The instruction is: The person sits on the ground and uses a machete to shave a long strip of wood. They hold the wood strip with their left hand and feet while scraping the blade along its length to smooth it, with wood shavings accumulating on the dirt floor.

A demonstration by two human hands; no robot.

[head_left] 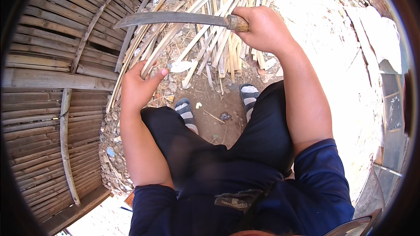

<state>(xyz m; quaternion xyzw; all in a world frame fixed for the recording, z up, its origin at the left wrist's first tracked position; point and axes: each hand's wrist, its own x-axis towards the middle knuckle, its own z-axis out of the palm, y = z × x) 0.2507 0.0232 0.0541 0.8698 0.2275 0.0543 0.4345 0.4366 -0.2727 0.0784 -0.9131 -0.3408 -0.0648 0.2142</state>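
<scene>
Right arm: reaches up and forward, elbow bent a bit, fist ahead of the right knee. Right hand is closed around the wooden handle of a big knife. Blade runs from the fist out to the person's left, roughly crosswise, tip beyond and above the left hand.

Left arm: forward past the left knee, lower and nearer the body than the right. Left hand is curled around the near end of a long pale strip, thumb sticking out to the right. Finger grip partly hidden, can't tell how tight.

Strip runs from the left hand away and to the right, passing under the blade in view. Contact between blade and strip: can't tell.

Pile of strips lies on the ground just below and beyond the right hand, fanned out away from the body. More thin strips lie just left of the left hand, alongside the slatted wall. Sandals sit below, between the two hands.
</scene>
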